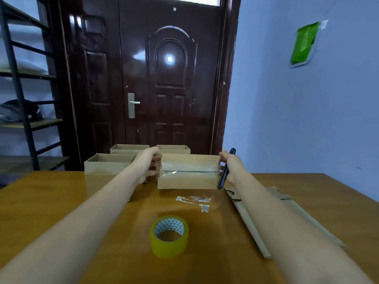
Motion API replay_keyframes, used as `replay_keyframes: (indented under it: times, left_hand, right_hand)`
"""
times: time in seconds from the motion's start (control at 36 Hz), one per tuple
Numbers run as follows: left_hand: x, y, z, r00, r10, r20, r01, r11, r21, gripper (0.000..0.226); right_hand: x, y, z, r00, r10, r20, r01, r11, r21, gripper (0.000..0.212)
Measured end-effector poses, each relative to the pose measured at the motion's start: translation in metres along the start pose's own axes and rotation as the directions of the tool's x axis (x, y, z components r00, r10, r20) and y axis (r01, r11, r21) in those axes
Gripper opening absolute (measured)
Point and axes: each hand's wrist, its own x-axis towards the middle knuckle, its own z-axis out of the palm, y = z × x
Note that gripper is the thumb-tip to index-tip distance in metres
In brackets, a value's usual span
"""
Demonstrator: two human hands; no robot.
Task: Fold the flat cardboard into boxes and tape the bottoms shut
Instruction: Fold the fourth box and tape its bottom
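Both hands hold a folded cardboard box (188, 173) above the far middle of the table, its taped bottom turned toward me with clear tape along the seam. My left hand (150, 165) grips the box's left end. At the right end, my right hand (229, 167) grips the box and also holds a dark pen-shaped cutter (225, 171). A roll of yellowish clear tape (169, 236) lies on the table in front of me. Flat cardboard pieces (266, 214) lie on the right side of the table.
Three folded open-topped boxes (106, 163) (128, 149) (174, 149) stand at the table's far edge. Scraps of clear tape (194, 200) stick to the wooden table (61, 201). Behind it are a dark door (170, 78), a metal shelf (24, 99) at left and a blue wall.
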Motion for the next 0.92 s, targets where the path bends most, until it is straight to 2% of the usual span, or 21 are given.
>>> replay_keyframes:
  times: [0.08, 0.14, 0.28, 0.39, 0.47, 0.53, 0.67, 0.81, 0.92]
  left_hand:
    - [-0.002, 0.003, 0.006, 1.000, 0.006, 0.007, -0.006, 1.000, 0.001, 0.027]
    - [-0.005, 0.007, 0.012, 0.999, 0.027, -0.021, -0.027, 1.000, 0.010, 0.034]
    - [-0.005, 0.006, 0.017, 0.985, 0.134, -0.104, -0.133, 0.991, 0.024, 0.022]
    - [-0.003, -0.002, 0.012, 0.976, 0.166, -0.140, -0.167, 0.986, 0.004, 0.021]
    - [0.002, -0.015, 0.006, 0.979, 0.149, -0.139, -0.151, 0.989, 0.000, 0.017]
    - [0.007, -0.030, 0.003, 0.982, 0.133, -0.137, -0.130, 0.991, 0.029, 0.018]
    - [0.017, -0.074, -0.008, 0.990, 0.076, -0.121, -0.063, 0.992, 0.110, 0.025]
    - [0.020, -0.116, -0.018, 0.987, 0.009, -0.158, 0.009, 0.994, 0.111, 0.024]
    - [0.025, -0.135, -0.027, 0.982, 0.017, -0.187, 0.002, 0.995, 0.100, 0.016]
  right_hand:
    - [0.003, -0.004, 0.003, 1.000, -0.023, -0.004, 0.022, 0.999, -0.040, 0.041]
    - [0.000, -0.009, 0.007, 0.999, -0.034, 0.006, 0.034, 0.998, -0.045, 0.038]
    - [-0.007, -0.015, 0.012, 0.997, -0.067, 0.045, 0.068, 0.997, -0.020, 0.029]
    - [0.001, -0.005, 0.012, 0.996, -0.070, 0.062, 0.071, 0.997, -0.007, 0.026]
    - [0.008, 0.008, 0.013, 0.996, -0.060, 0.064, 0.058, 0.997, 0.042, 0.014]
    - [0.010, 0.020, 0.014, 0.997, -0.039, 0.069, 0.035, 0.998, 0.060, 0.013]
    - [0.019, 0.057, 0.018, 0.994, 0.011, 0.109, -0.015, 0.999, 0.041, 0.029]
    - [0.023, 0.096, 0.023, 0.985, 0.111, 0.135, -0.110, 0.994, -0.022, 0.028]
    - [0.029, 0.119, 0.030, 0.984, 0.158, 0.081, -0.162, 0.986, 0.043, 0.007]
